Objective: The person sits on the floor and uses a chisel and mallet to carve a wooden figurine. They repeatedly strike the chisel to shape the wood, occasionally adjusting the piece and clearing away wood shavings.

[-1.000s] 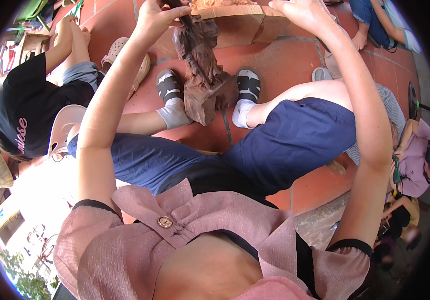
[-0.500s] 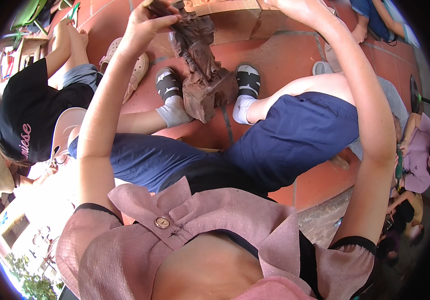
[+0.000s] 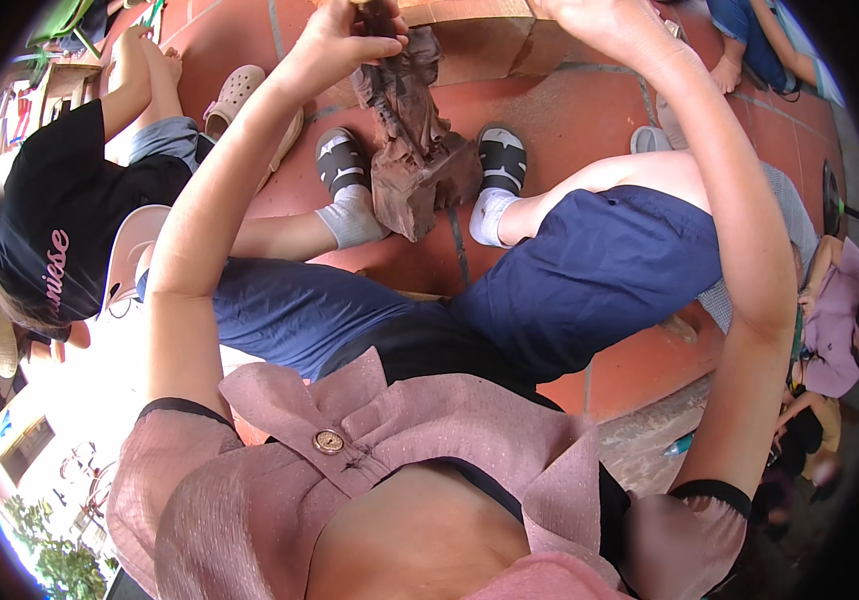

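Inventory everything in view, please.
Rugged piece: 1, dark brown, between the sandals
Block: at least 1, tan, top edge
Floor: 1, red tile, below
Clogs: 2, pale pink, upper left
Chair: 1, green, top left
Person in black: 1, black shirt, left
Other people: several, mixed colours, right
Sandals: 2, black, beside the piece
Socks: 2, pale, in sandals
Shorts: 1 pair, navy, centre
Top: 1, dusty pink, bottom
Left hand: 1, bare, gripping the piece
Right hand: 1, bare, top edge

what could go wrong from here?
1. The brown carving could tip or slip: only the left hand visibly holds it, near the top.
2. If so, it might hit the left sandal, close beside its base.
3. The right hand is cut off by the frame, so a slip there could go unseen.
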Demonstrator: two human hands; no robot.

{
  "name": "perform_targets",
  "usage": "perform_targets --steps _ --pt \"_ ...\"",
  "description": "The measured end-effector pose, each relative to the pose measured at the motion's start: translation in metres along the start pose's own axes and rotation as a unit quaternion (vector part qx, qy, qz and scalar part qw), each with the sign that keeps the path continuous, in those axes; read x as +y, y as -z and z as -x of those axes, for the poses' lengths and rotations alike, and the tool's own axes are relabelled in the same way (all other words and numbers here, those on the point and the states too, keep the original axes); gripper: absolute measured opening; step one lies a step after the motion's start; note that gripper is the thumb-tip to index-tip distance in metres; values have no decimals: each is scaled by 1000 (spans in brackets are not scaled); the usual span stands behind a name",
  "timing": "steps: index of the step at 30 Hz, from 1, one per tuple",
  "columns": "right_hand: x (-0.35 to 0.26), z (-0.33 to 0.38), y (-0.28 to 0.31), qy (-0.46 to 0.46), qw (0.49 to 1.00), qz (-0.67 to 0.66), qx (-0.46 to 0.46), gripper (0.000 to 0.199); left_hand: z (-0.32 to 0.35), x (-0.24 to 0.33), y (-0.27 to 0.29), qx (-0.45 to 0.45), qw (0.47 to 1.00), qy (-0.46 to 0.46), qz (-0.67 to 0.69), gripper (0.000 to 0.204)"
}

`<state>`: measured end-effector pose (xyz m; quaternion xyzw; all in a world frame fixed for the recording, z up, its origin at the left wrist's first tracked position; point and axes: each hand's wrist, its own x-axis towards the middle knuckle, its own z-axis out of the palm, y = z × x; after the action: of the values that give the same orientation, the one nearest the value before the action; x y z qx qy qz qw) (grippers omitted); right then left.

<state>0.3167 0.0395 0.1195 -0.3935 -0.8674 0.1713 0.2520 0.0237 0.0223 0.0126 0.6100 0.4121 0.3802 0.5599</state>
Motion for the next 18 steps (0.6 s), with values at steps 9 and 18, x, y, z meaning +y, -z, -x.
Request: perform_targets --steps 9,18 --pt "0 1 -4 -50 985 139 -85 57 -22 -5 7 -19 998 28 -47 37" --pt "-3 -2 -6 -82 984 119 -102 60 -22 -9 7 7 995 68 -67 42"
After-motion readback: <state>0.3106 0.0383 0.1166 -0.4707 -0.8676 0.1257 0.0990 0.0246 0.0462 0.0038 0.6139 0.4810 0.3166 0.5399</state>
